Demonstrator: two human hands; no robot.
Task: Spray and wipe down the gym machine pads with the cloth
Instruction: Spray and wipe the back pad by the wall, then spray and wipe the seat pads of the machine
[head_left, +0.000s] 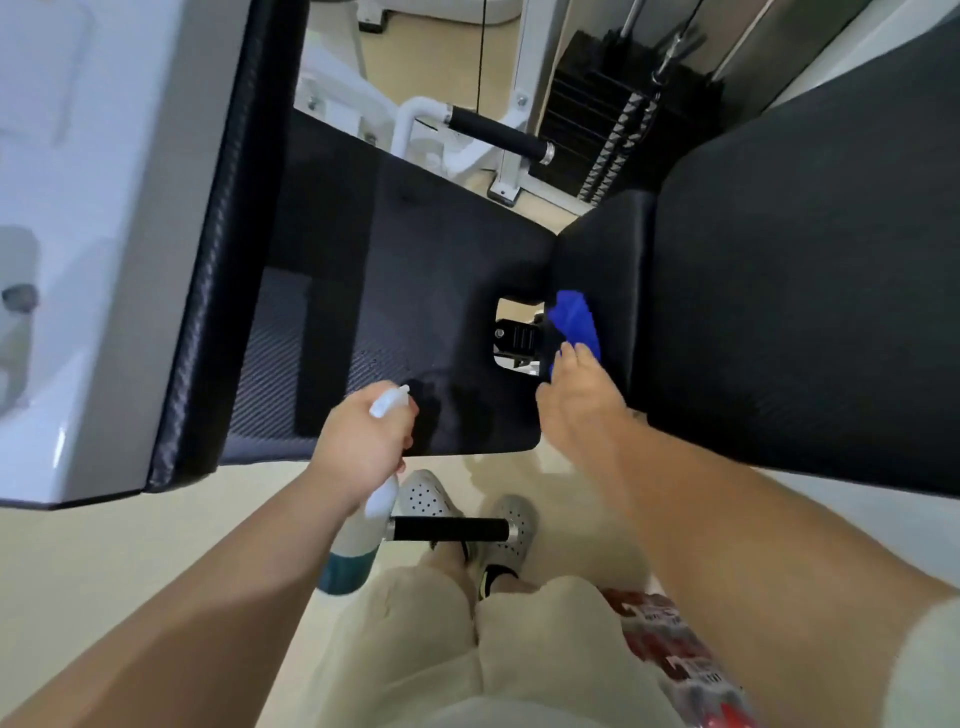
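Mid-frame, your left hand is clenched round the spray bottle, its nozzle aimed at the black pad in the centre, where a few droplets show. To the right of centre, your right hand presses the blue cloth against the inner edge of the right-hand pad, fingers stretched flat. You seem to be midway (the dark texture hides wetness), and that pad runs off the frame's right edge.
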